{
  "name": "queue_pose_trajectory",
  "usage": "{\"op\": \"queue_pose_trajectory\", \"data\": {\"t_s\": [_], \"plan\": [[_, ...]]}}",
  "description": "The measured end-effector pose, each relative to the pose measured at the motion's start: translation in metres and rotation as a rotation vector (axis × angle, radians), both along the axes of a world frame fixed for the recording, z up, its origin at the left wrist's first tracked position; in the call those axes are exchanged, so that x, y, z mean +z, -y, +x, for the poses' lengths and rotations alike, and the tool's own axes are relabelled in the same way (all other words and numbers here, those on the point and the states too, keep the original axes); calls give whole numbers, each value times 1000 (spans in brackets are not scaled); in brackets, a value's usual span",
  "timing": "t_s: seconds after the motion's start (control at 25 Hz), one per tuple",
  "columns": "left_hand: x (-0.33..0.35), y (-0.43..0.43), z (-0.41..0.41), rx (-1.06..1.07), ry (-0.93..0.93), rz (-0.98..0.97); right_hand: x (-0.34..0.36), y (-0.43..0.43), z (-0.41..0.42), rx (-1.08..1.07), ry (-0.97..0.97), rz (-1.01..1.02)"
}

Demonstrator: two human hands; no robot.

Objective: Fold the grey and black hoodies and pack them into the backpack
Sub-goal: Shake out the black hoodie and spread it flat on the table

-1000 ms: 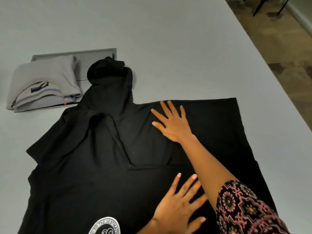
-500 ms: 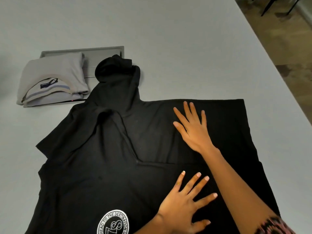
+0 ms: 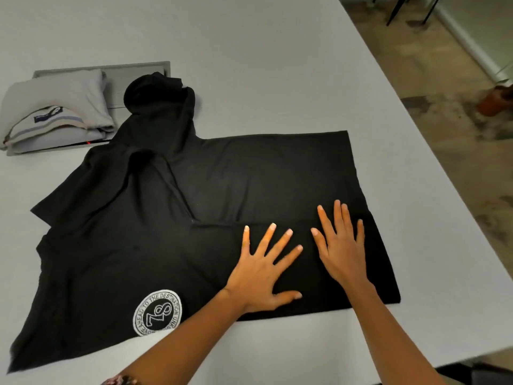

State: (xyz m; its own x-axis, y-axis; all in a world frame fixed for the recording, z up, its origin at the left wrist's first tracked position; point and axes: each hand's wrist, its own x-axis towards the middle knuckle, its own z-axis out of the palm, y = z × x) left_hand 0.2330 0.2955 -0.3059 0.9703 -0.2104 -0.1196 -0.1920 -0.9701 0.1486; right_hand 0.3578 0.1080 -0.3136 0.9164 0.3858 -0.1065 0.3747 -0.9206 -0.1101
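Black hoodie (image 3: 249, 176) lies spread on the table (image 3: 249, 65); right hand (image 3: 342, 254) has slid back beside the left hand (image 3: 261, 276), both flat, fingers splayed, pressing it. Grey hoodie (image 3: 55, 107) waits folded, far left. Smoothing looks done, next fold likely.

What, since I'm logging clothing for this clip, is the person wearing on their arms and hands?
The left hand and right hand are bare: no gloves, rings or watch show. The forearms are uncovered too. Only a sliver of patterned sleeve, pink on dark, shows at the bottom edge on the left arm.
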Motion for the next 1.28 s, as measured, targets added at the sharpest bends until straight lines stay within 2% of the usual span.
{"op": "queue_pose_trajectory", "data": {"t_s": [0.12, 0.2, 0.32, 0.4, 0.44, 0.52, 0.64, 0.8, 1.04, 1.28], "plan": [[6, 1, 1, 203, 61, -49, 1, 6, -17, 25, 50, 42], [9, 5, -6, 268, 129, -84, 3, 21, -33, -31, 126, 107], [7, 4, -29, 349, 230, -142, 13, 59, -45, -383, 211, 276], [2, 2, -45, 410, 229, -159, 19, 84, -48, -632, 129, 279], [0, 3, -51, 398, 209, -140, 21, 92, -48, -681, 69, 283], [0, 10, -55, 313, 126, -108, 22, 98, -48, -660, 10, 369], [1, 26, -51, 146, 8, -117, 25, 95, -50, -618, 65, 516], [0, 26, -61, 5, 85, -88, 39, 96, -52, -621, 2, 793], [-7, 13, -87, 137, 307, -202, 55, 108, -45, -581, -332, 918], [-6, 23, -100, 176, 348, -253, 47, 116, -41, -503, -337, 894]]}}
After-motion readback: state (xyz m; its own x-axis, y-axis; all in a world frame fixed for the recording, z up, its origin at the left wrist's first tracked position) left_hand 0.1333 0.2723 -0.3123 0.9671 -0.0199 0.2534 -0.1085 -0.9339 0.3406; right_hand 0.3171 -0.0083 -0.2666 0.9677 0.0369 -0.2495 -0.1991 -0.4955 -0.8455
